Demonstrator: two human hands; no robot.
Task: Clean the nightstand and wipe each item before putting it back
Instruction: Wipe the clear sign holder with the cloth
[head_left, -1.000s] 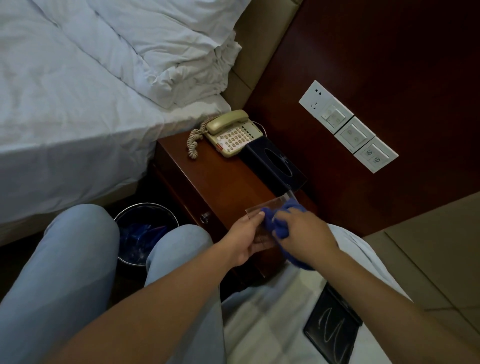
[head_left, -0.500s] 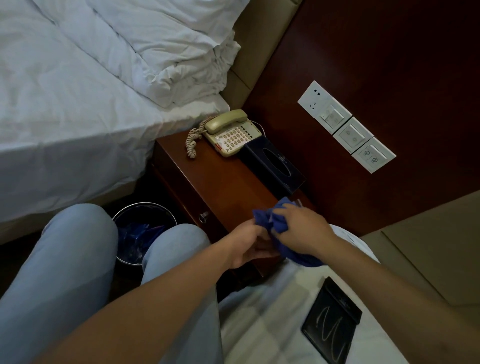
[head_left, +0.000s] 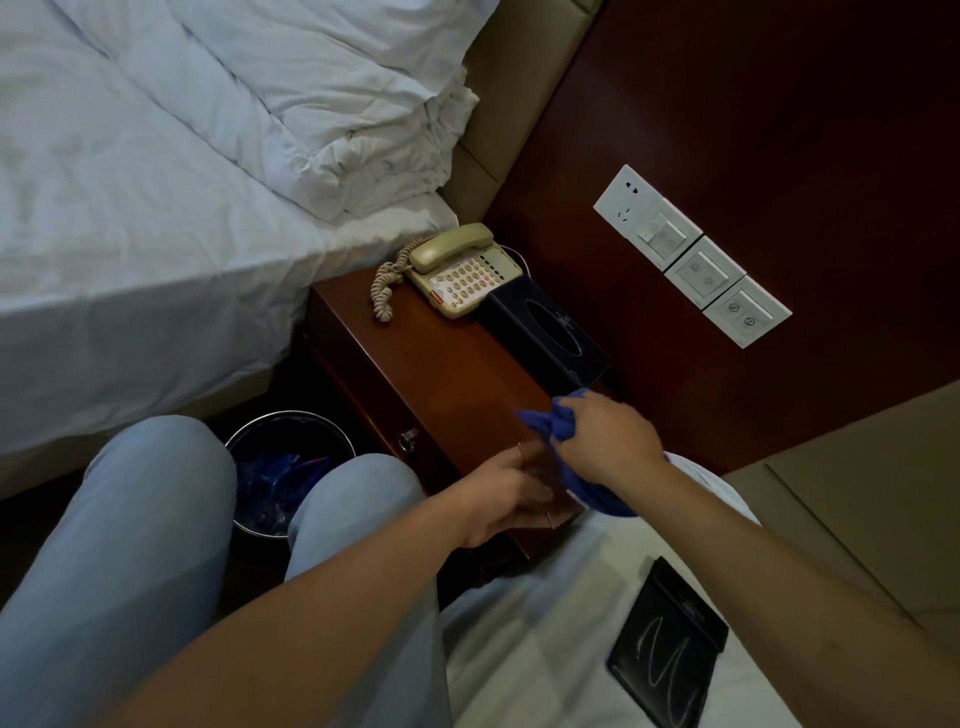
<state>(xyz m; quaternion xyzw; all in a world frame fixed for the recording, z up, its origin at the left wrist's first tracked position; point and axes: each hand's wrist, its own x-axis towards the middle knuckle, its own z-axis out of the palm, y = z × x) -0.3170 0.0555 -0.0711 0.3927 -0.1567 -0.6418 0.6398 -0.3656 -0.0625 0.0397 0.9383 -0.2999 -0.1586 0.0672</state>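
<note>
1. Gripping a bunched blue cloth (head_left: 558, 423), the right hand (head_left: 605, 441) hovers over the front-right corner of the nightstand (head_left: 431, 374), fingers curled round the fabric; the rest of the cloth hangs down below the wrist.
2. Left hand (head_left: 511, 491) sits just below and left of it, at the nightstand's front edge, fingers half curled round a clear flat item (head_left: 540, 501). It's see-through w/ thin edges; can't tell exactly what it is.
3. Nightstand top: dark red-brown wood, glossy, straight edges. Front half is bare wood, approx the only free room; back is taken.
4. Back-left corner: beige phone (head_left: 460, 275), hard plastic, keypad face up, coiled cord (head_left: 384, 288) trailing off its left side toward the nightstand's left edge.
5. Touching the phone's right side: dark blue tissue box (head_left: 545, 332), rectangular, oval slot on top, running along the wall edge to near the right hand.
6. Small metal knob (head_left: 408, 439) on the drawer front.
7. Left of the nightstand: bed (head_left: 156, 234) w/ rumpled white sheets, mattress edge close against the nightstand side.
8. Round metal bin (head_left: 288, 467) w/ blue liner sits on the floor between the knees, near the nightstand front.
9. Wall panel behind is dark wood w/ three white switch plates (head_left: 693, 254) in a row.
10. Black flat tablet (head_left: 667, 642) w/ pale scribble lies on white fabric, lower right, well apart from the hands.
</note>
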